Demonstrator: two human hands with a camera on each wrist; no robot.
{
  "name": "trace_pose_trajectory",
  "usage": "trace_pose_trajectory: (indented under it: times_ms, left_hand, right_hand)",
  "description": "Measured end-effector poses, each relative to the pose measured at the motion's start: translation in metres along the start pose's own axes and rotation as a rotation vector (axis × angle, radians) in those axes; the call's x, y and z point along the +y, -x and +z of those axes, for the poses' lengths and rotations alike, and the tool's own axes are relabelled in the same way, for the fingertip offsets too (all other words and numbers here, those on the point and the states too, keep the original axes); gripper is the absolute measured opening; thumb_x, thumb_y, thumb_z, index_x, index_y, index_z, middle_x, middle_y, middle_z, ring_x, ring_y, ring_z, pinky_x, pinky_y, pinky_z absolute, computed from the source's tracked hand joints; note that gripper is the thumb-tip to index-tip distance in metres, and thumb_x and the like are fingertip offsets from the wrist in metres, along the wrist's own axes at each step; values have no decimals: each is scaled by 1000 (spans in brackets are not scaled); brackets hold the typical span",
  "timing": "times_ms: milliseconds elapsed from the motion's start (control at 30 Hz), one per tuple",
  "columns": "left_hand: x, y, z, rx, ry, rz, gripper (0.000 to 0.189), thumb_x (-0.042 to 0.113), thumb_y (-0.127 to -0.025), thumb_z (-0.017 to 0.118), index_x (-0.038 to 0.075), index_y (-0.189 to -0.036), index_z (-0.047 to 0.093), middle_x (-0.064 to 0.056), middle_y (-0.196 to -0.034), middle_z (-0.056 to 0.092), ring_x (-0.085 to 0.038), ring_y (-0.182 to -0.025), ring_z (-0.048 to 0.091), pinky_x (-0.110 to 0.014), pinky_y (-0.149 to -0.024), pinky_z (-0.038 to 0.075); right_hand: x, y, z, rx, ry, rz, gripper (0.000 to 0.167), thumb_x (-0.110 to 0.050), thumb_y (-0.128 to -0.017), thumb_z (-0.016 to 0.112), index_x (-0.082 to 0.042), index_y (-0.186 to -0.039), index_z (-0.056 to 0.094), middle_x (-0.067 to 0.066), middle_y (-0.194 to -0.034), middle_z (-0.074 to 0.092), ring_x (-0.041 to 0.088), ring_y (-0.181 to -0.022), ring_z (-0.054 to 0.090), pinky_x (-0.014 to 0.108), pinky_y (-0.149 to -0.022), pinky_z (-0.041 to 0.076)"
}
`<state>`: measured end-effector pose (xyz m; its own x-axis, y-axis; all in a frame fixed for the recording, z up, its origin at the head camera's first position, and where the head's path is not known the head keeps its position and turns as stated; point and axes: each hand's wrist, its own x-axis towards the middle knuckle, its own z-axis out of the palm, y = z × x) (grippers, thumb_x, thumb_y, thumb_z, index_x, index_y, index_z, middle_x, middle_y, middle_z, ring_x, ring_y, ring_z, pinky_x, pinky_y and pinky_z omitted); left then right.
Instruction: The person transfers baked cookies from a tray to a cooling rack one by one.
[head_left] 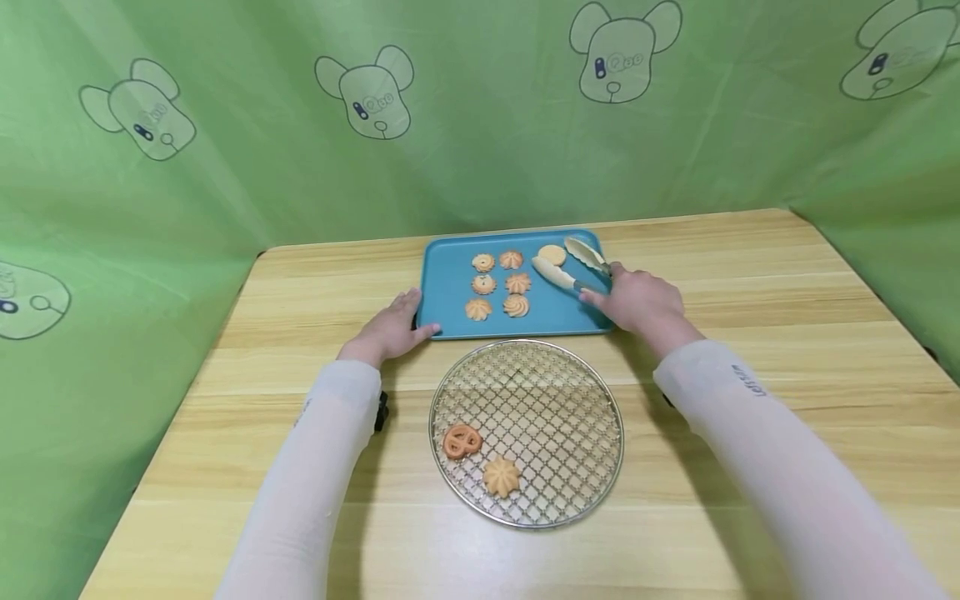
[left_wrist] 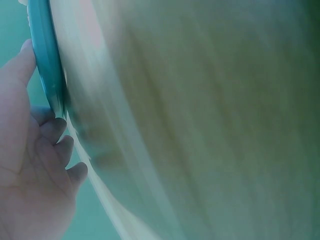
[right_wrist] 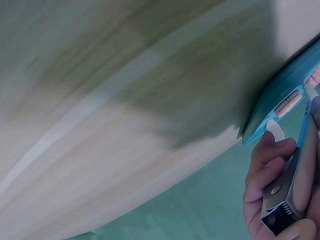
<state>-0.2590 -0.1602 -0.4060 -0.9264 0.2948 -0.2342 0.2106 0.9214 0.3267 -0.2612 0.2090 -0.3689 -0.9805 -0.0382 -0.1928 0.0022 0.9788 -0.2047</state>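
The left hand (head_left: 392,332) rests on the near left corner of the blue tray (head_left: 442,293). Its fingers curl a little round the edge, so it looks like it is keeping the tray from sliding.

On the tray sit six small swirly cookies (head_left: 498,285) in two rows, and one flat round cookie (head_left: 552,254) at the back.

The right hand (head_left: 637,300) holds a pair of tongs (head_left: 568,265) by the handle end, fingers wrapped round them. The tong arms are spread wide, one on each side of the round cookie, and nothing is between them yet.

It looks like the cookies are being moved one at a time. The next move needs the tongs to close gently on the round cookie so it does not crack.

In front of the tray lies a round wire rack (head_left: 570,433). It has a pretzel cookie (head_left: 461,441) and a flower cookie (head_left: 501,477) on it.

All of this sits on a light wooden table (head_left: 787,333). A green cloth (head_left: 225,167) with cartoon mouse heads hangs behind and at both sides.
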Motion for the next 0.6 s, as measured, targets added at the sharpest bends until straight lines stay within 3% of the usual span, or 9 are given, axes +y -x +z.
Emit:
trace_pose_trajectory:
  times_ms: [600]
  left_hand:
    - [0, 0, 1, -3, 5, -8, 84, 54, -96, 43, 6, -153, 4, -9, -159, 4, -26, -144, 3, -39, -116, 8]
  right_hand:
    - [-3, -1, 2, 9, -16, 6, 89, -67, -90, 43, -3, -149, 26, 36, -127, 47, 48, -98, 54, 54, -67, 47]
